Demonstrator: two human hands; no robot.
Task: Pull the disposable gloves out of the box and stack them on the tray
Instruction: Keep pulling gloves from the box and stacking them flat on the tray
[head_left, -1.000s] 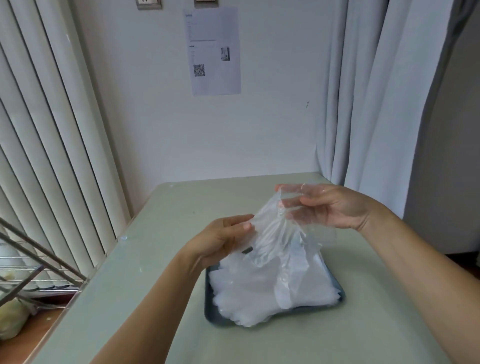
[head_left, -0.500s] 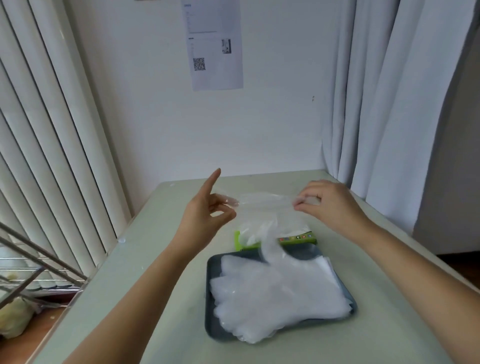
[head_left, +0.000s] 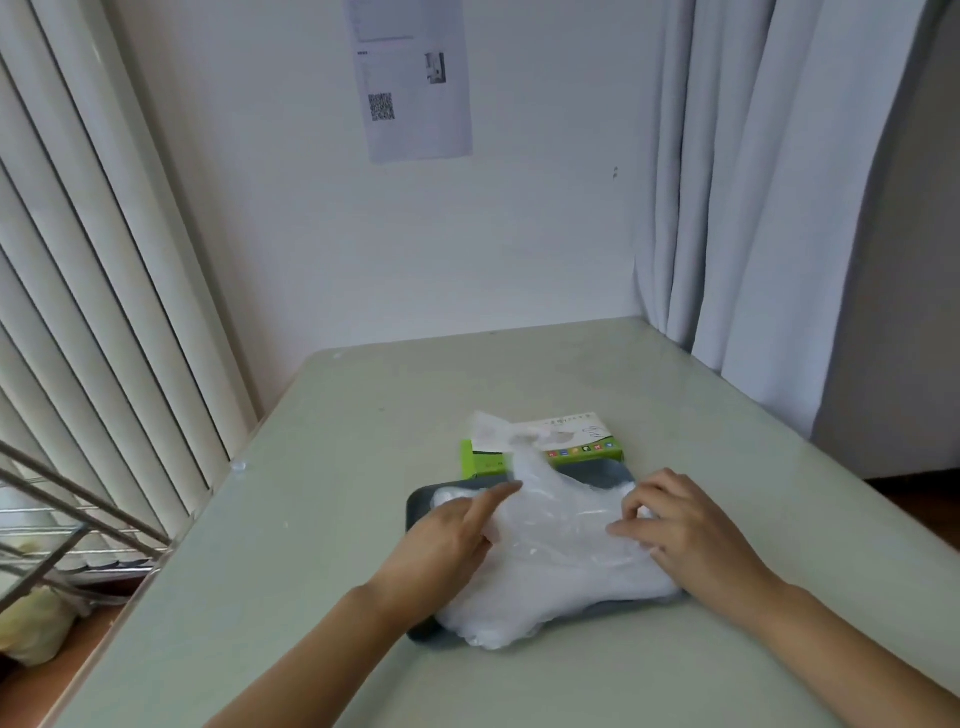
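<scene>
Head view, items as seen. Item one: dark grey tray (head_left: 418, 506) on a pale green table (head_left: 291, 519), its bare rim showing at the far-left corner and along the near edge. Item two: heap of clear disposable gloves (head_left: 558, 577) filling the tray, glove fingers spilling over the near-left rim. Item three: green and white box (head_left: 582, 449) lying flat just behind the tray, a loose glove (head_left: 496, 434) poking up out of its top and trailing down toward the heap. Item four: my left hand (head_left: 447, 530) resting on the left side of the heap, index finger stretched out flat across the plastic, the other fingers curled under; whether they pinch any film I cannot tell. Item five: my right hand (head_left: 675, 525) on the right side of the heap, fingers bent with the tips pressing into the top glove; a true pinch cannot be made out either. Surroundings: vertical blinds (head_left: 88, 291) to the left, grey curtain (head_left: 769, 197) to the right, printed sheet with a QR code (head_left: 413, 78) on the wall behind the table.
</scene>
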